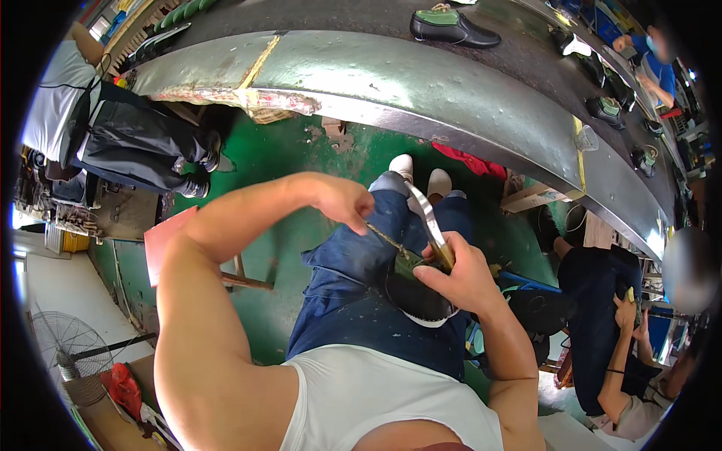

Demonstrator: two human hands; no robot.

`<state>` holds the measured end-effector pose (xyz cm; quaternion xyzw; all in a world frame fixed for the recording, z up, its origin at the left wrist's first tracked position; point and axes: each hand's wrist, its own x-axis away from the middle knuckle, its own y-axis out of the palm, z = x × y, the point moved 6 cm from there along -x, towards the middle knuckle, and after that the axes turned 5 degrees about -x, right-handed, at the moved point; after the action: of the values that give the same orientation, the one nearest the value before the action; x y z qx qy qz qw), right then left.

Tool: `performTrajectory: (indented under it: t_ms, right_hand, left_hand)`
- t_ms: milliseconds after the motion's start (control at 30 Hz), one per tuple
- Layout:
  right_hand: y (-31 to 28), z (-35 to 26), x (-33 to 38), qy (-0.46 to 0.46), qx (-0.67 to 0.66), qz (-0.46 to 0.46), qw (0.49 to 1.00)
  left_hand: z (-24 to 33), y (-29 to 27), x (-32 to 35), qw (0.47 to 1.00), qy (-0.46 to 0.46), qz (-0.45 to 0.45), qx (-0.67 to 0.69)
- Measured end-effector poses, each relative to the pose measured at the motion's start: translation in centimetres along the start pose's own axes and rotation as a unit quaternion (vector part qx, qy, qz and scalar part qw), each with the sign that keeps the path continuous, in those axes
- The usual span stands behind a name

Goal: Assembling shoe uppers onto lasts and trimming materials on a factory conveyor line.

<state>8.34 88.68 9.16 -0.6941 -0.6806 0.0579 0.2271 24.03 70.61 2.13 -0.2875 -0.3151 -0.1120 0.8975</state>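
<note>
My left hand (342,201) is closed on one end of a thin twisted cord (387,237). The cord runs taut to a black shoe (410,289) with a pale sole edge, resting on my lap. Green last material (407,263) shows in its opening, where the cord meets it. My right hand (466,278) grips a tool with a curved silver metal part (427,214) and a yellowish-brown handle (444,257); its exact kind is unclear. The right thumb lies over the shoe, and that hand hides part of it.
A long metal-edged bench (361,71) curves ahead, carrying a black shoe (455,28) and several more to the right. One person (128,135) stands left; another (613,323) sits right, and a blue-shirted person (658,71) is across the bench. A fan (68,349) stands lower left.
</note>
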Motion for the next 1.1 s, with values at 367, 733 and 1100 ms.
performTrajectory:
  t_ms: [367,733,1100]
  right_hand:
    - [-5.1,6.9,-5.5,0.009,-0.105,0.182,0.978]
    - [-6.5,8.4,-4.6,0.017,-0.103,0.299,0.949]
    - [0.6,8.5,5.9,0.073,-0.190,0.022,0.979]
  left_hand:
    - [11.4,6.5,-4.6,0.857,0.243,0.454,0.022]
    - [11.7,4.7,-6.1,0.862,0.287,0.393,0.141]
    - [5.8,3.6,-7.0,0.813,0.258,0.328,0.407]
